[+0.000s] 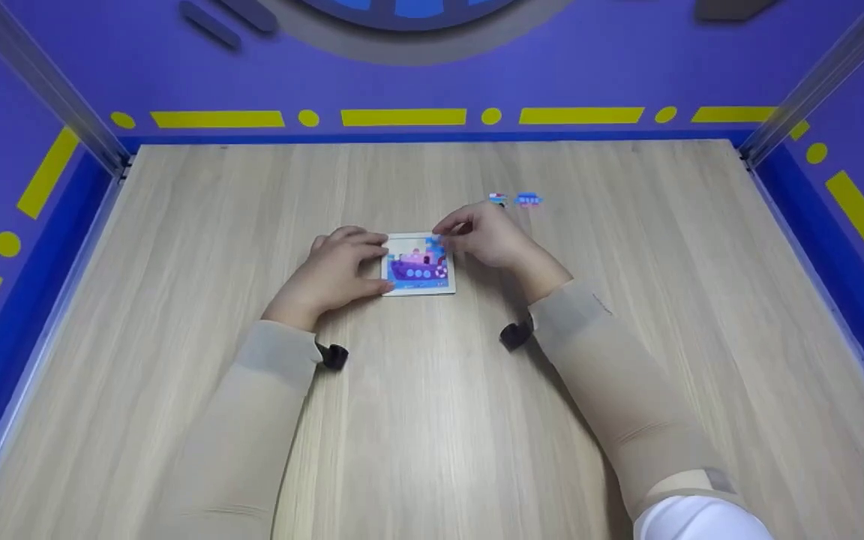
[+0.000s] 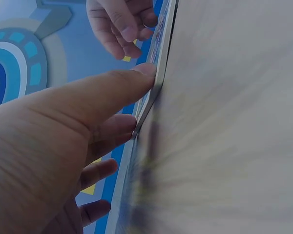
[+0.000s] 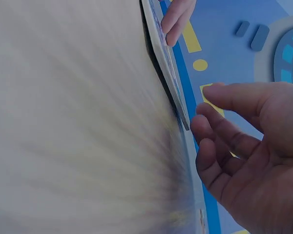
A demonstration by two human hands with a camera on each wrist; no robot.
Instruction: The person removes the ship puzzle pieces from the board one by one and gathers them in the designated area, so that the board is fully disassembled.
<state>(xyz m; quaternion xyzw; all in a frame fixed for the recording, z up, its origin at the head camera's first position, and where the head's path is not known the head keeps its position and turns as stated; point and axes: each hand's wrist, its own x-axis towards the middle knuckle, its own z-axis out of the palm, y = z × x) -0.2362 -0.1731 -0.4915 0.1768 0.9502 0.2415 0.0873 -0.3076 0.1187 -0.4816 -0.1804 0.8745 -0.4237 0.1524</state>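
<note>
A small jigsaw puzzle (image 1: 417, 274) in a white frame lies flat on the table, its picture a purple boat on blue water. My left hand (image 1: 334, 274) rests at the frame's left side, thumb on the near corner and fingertips along the edge. In the left wrist view, that thumb (image 2: 112, 90) presses against the puzzle's rim. Over the far right corner is my right hand (image 1: 488, 236), its fingers loosely bent. Thumb and index fingertips are close together in the right wrist view, and no piece shows between them there.
Beyond my right hand lie two loose puzzle pieces, a blue and pink one (image 1: 528, 199) and a partly covered one (image 1: 498, 198). The wood-grain table (image 1: 402, 420) is bounded by blue-purple walls (image 1: 432, 90) at the back and sides.
</note>
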